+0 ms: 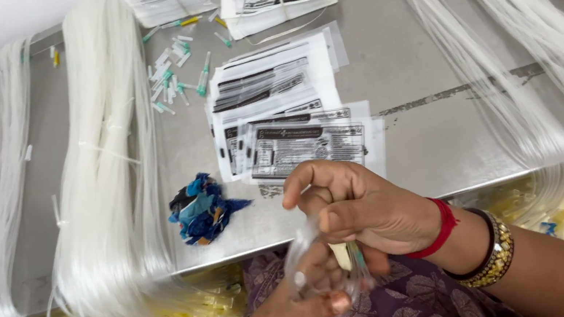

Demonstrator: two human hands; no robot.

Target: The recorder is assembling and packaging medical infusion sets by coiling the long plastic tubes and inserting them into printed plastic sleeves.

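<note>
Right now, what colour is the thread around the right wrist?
Red. The thread sits on the right hand's wrist, clearest in the head view.

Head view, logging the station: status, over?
Left hand and right hand both gripping coiled clear tubing at the steel table edge. Printed pouches just ahead. Nothing blocking.

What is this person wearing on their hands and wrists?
Both hands are bare, with no gloves. The right hand has a red thread band tied at the wrist, and beside it a dark bangle with a gold, studded one. The left hand shows no jewellery in view. No sleeves reach either forearm.
</note>
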